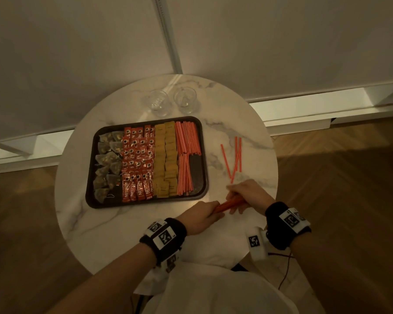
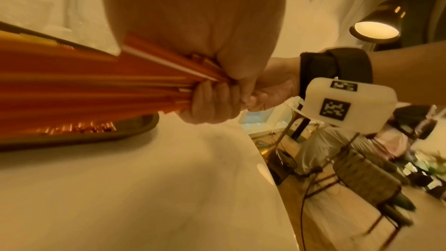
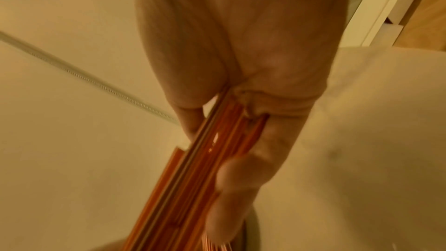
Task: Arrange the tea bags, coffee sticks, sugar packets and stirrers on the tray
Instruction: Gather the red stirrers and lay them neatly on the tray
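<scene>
Both hands grip one bundle of red stirrers (image 1: pixel 229 205) over the marble counter (image 1: pixel 127 227): the left hand (image 1: pixel 202 215) curls round one end, the right hand (image 1: pixel 247 196) round the other. Just beyond the left hand sits the tray (image 1: pixel 90 177), filled with tea bags (image 1: pixel 107 159), coffee sticks (image 1: pixel 137 164), sugar packets (image 1: pixel 166 159) and stirrers. Loose stirrers (image 1: pixel 233 157) lie just past the right hand.

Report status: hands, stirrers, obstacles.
Left hand and right hand grip one stirrer bundle. Loose stirrers beside tray. Nothing blocking.
</scene>
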A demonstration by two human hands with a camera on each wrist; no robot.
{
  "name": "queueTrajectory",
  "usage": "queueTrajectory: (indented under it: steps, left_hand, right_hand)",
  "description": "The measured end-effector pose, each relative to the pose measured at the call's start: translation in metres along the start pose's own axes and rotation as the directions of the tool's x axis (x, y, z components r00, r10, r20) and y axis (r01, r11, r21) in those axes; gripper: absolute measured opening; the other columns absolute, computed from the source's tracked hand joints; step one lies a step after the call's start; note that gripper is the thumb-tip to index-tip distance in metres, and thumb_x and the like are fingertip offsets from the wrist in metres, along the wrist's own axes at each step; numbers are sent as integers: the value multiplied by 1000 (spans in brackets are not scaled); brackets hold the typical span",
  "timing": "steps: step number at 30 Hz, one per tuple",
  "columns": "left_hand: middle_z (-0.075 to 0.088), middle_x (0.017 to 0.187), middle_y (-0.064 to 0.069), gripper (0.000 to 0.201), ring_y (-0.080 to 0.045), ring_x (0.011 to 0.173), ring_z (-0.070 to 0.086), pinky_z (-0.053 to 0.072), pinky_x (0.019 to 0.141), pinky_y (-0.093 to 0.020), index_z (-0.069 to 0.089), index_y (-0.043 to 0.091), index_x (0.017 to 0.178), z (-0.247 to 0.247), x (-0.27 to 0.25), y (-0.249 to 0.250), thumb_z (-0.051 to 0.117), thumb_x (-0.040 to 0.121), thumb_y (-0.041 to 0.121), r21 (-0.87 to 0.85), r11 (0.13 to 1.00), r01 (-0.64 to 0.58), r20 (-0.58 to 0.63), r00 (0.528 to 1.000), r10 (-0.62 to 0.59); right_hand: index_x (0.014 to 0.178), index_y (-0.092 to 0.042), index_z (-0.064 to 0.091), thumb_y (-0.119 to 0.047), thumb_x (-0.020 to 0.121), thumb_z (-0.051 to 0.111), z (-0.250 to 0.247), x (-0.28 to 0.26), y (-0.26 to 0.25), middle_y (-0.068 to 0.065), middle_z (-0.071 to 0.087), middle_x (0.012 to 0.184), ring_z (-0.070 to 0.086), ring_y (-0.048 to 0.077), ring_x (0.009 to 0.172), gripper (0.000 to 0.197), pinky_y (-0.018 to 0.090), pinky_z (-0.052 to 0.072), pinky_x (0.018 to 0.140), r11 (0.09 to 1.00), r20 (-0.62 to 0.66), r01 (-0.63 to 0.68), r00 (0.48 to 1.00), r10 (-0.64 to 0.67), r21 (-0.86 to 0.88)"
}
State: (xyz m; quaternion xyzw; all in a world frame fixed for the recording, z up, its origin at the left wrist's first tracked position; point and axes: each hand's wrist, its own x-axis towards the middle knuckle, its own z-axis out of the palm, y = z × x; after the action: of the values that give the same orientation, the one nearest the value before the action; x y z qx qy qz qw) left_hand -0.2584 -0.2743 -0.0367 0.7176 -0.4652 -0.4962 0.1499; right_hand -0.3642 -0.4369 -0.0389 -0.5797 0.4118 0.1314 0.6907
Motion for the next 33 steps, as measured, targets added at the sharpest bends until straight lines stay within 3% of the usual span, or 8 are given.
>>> queueTrajectory:
  steps: [3,6,8,10,14,19,23,33]
  left_hand:
    - [53,75,4,18,-9,63,48,40,56,-20,56,12,106,-16,-4,1,46,104,27,-288,957,42,-118,990,-79]
    - [43,68,7,11,-5,52,39,34,46,-16,52,19,102,-37,-15,-7,44,105,25,-736,675,-47,-263,939,-222]
    - [37,64,7,16,-4,49,33,29,42,-16,50,21,93,-50,-23,-21,42,105,28,-913,343,-222,-335,887,-318]
    - [35,62,7,22,-4,48,32,29,40,-16,50,20,89,-54,-29,-33,40,105,30,-934,42,-354,-340,851,-400]
    - [35,59,7,25,-3,45,35,32,38,-16,45,18,85,-46,-39,-43,36,106,29,-854,-221,-471,-331,819,-468]
    - [36,59,7,20,-4,45,35,35,38,-16,46,18,90,-28,-49,-47,38,105,28,-795,-297,-530,-344,795,-499]
    - [36,59,7,18,-3,44,35,35,37,-17,48,17,93,-22,-54,-49,38,105,28,-771,-306,-558,-360,778,-515]
    - [42,63,4,18,-3,46,38,36,39,-15,48,13,97,-29,-54,-32,38,106,25,-756,-236,-611,-423,730,-537]
  right_hand:
    - [94,6,67,-41,101,48,-14,8,-10,26,72,82,71,37,68,51,30,53,51,969,-127,88,990,-60,231]
    - [88,-3,69,-32,103,46,-15,3,-4,22,72,78,67,26,60,40,29,48,55,948,-237,289,938,-252,136]
    - [86,-8,70,-21,100,56,1,-9,9,18,71,76,64,18,59,23,32,50,58,933,-78,351,931,-357,-76]
    - [89,-12,71,-27,91,70,26,-24,24,9,72,76,66,15,64,16,35,57,66,892,207,361,927,-313,-271]
    - [96,-19,73,-46,79,78,70,-41,33,-4,71,81,66,9,75,32,25,55,73,770,444,451,862,-245,-451]
    - [89,-17,71,-44,77,81,96,-48,27,-1,70,80,64,12,74,31,23,53,71,727,514,557,794,-325,-402]
    - [81,-9,66,-47,74,82,99,-52,27,8,67,74,60,21,67,42,37,52,70,707,562,590,761,-324,-391]
    - [79,-5,68,-33,88,73,105,-51,15,4,67,64,61,16,52,30,28,54,59,787,510,492,817,-270,-371]
